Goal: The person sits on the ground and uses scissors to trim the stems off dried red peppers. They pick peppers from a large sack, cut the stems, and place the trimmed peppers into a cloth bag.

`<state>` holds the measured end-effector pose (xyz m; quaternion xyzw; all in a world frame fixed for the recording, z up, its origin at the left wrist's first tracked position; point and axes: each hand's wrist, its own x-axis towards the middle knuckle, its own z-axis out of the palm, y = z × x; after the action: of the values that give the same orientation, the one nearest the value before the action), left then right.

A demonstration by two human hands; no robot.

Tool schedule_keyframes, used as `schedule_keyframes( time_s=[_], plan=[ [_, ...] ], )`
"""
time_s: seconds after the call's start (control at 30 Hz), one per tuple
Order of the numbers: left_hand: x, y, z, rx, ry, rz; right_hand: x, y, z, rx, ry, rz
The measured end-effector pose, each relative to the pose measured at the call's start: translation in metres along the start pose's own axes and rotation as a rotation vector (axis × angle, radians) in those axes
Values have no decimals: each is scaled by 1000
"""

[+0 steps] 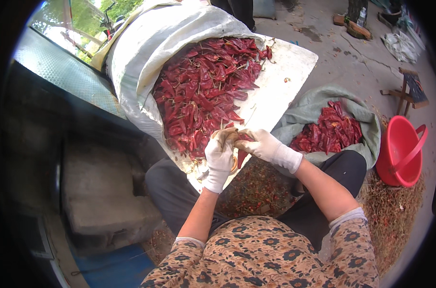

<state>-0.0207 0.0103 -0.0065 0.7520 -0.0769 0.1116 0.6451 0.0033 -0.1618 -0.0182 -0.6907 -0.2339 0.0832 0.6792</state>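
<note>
Both hands wear white knit gloves with soiled fingertips and meet above the near corner of a white board (290, 77). In my right hand (263, 145) is a dried red chili pepper (242, 155), its body hanging below the fingers. My left hand (221, 153) has its fingers curled against the right fingertips; whether it grips part of the pepper is hidden. A yellowish ring-shaped thing (234, 165) shows beside the left palm. Just beyond lies a heap of dried red chilies (203, 93), spilling from a large white woven sack (146, 54) onto the board.
To the right, a greenish woven sack (304, 102) holds more chilies (328, 129). A red plastic bucket (398, 154) stands beside it, near a small wooden stool (410, 88). Stem debris (391, 216) covers the ground. On the left is a concrete block (102, 187). A person's dark-clad legs (241, 12) show beyond.
</note>
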Motion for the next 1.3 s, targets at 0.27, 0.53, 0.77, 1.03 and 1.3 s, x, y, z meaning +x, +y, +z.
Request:
schedule_keyframes(
  time_s=[0.27,0.53,0.77,1.03,1.3],
  plan=[
    [-1,18,-16,631,-36,548,-11,-33,-7,225,-145,363],
    [-3,2,-19,-359,204,-227,-12,-38,1,-11,-217,72],
    [2,-34,-31,80,-296,-780,-39,-82,-55,-940,-180,89],
    [73,-82,31,1356,-366,433,-52,-53,-109,-1471,101,432],
    [84,-80,-3,994,-18,283,-21,-51,-79,-1097,136,208]
  ],
)
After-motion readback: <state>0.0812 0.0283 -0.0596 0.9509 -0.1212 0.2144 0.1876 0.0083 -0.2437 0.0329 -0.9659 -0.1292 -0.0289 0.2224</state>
